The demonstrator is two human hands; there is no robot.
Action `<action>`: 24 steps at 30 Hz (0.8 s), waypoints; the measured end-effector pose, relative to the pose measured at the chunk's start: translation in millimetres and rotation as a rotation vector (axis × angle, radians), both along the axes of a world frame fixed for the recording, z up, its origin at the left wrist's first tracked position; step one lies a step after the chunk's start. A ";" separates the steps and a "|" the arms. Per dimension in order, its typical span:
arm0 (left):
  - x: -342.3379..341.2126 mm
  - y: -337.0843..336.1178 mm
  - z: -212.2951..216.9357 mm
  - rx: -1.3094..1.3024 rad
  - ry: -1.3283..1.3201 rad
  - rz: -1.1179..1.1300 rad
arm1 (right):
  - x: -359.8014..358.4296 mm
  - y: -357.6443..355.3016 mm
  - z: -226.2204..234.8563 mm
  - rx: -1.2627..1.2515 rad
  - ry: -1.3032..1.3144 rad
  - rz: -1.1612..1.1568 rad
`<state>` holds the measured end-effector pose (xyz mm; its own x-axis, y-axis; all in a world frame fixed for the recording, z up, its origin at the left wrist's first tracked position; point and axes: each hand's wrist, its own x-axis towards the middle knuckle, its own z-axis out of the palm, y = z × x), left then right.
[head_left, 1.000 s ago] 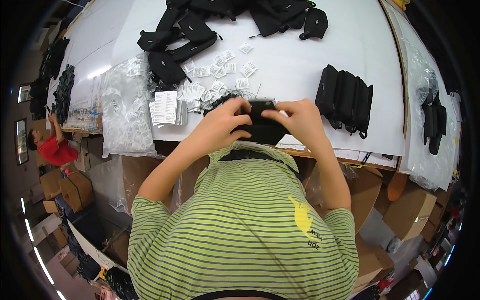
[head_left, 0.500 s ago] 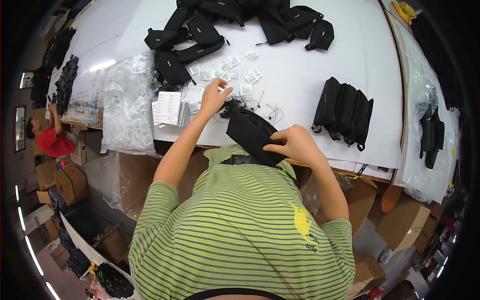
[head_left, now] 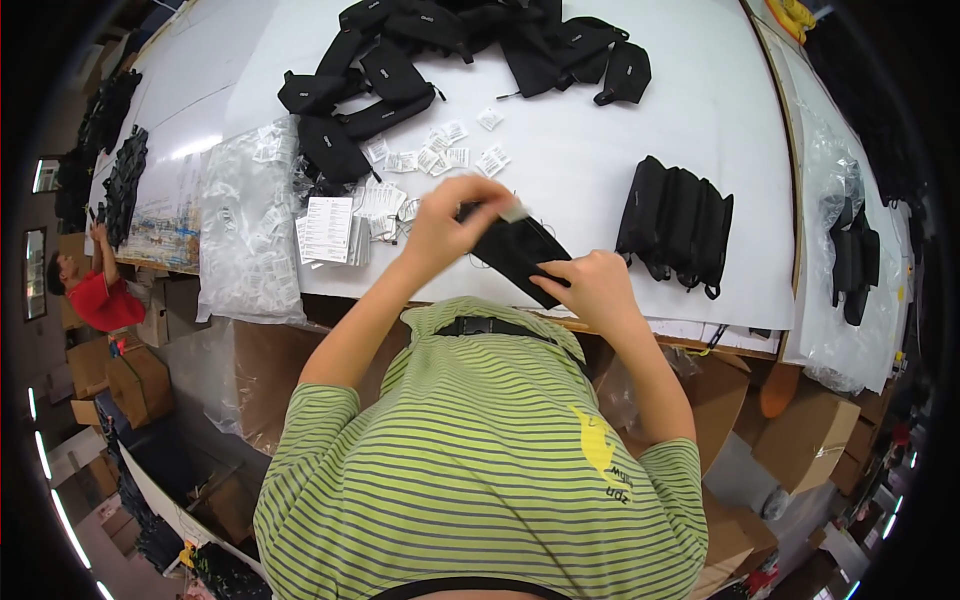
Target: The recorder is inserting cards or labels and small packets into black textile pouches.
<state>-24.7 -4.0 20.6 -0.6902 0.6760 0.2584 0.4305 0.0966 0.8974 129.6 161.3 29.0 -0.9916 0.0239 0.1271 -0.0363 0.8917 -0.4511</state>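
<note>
A black fabric pouch (head_left: 520, 258) is held slantwise just over the near table edge, in front of my waist. My right hand (head_left: 597, 288) grips its right side, thumb and fingers closed on the fabric. Over the pouch's far left end, my left hand (head_left: 452, 218) is closed in a pinch on a small white packet (head_left: 515, 213). That hand partly hides the pouch end and the thin black cords behind it. Several similar white packets (head_left: 435, 158) lie scattered beyond my left hand.
Black pouches (head_left: 395, 72) lie heaped at the far side of the white table (head_left: 560, 150). A row of pouches (head_left: 675, 220) stands at right. At left are printed cards (head_left: 329, 228) and a clear bag of packets (head_left: 250, 225). A person in red (head_left: 104, 303) works farther left.
My left hand has moved right and nearer, from the loose packets to the pouch, with a white packet now showing in its fingers. My right hand keeps its hold on the pouch.
</note>
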 end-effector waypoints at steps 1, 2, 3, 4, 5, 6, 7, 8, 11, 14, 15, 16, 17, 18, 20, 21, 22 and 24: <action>3.3 0.4 6.4 -0.175 0.262 -0.097 | -2.3 -1.5 3.0 -0.020 0.009 -0.005; 3.1 -0.1 6.5 -0.171 0.263 -0.094 | -4.7 -1.9 7.0 -0.016 0.010 -0.002; 2.7 -2.3 5.8 -0.182 0.375 0.016 | -6.1 -3.0 11.9 -0.028 0.057 -0.015; 2.1 -4.9 4.3 -0.192 0.485 0.126 | -7.2 -4.3 15.3 -0.041 0.104 -0.029; 1.6 -10.8 -8.3 -0.055 0.270 0.268 | -7.4 -5.9 17.0 -0.038 0.103 -0.031; 3.8 -14.3 -13.4 0.140 -0.074 0.323 | -7.0 -7.4 18.6 -0.104 0.118 -0.057; 10.7 -17.8 -17.1 0.267 -0.469 0.259 | -6.7 -9.3 19.6 -0.170 0.132 -0.084; 16.9 -20.3 -19.2 0.390 -0.863 0.185 | -7.0 -12.2 20.3 -0.170 0.132 -0.082; 34.6 -25.8 -39.8 0.550 -1.347 0.044 | -9.5 -25.9 21.2 -0.349 0.213 -0.111; 38.3 -11.5 -24.6 0.600 -1.448 0.078 | -5.3 -38.3 8.8 -0.513 0.316 -0.261; 34.3 -8.2 -21.1 0.599 -1.428 0.153 | -1.8 -40.5 6.1 -0.710 0.344 -0.429; 32.6 -5.6 -17.3 0.597 -1.407 0.228 | 0.9 -42.1 3.0 -0.905 0.369 -0.600; 33.9 -2.6 -12.9 0.606 -1.371 0.258 | 3.6 -39.7 -1.3 -0.968 0.292 -0.609; 33.8 -0.1 -7.6 0.600 -1.374 0.250 | 5.6 -34.1 -8.5 -0.967 0.296 -0.617; 35.6 0.8 3.8 0.411 -1.288 0.148 | 3.7 -24.4 -23.1 -1.120 0.081 -0.343; 38.3 2.3 9.7 0.336 -1.289 0.106 | -2.7 -23.4 -18.3 -1.165 0.103 -0.274; 41.8 3.5 11.8 0.328 -1.292 0.100 | -9.5 -22.2 -14.4 -1.253 0.158 -0.270; 48.1 5.8 15.6 0.170 -1.245 -0.041 | -24.6 -25.2 3.8 -1.335 0.320 -0.447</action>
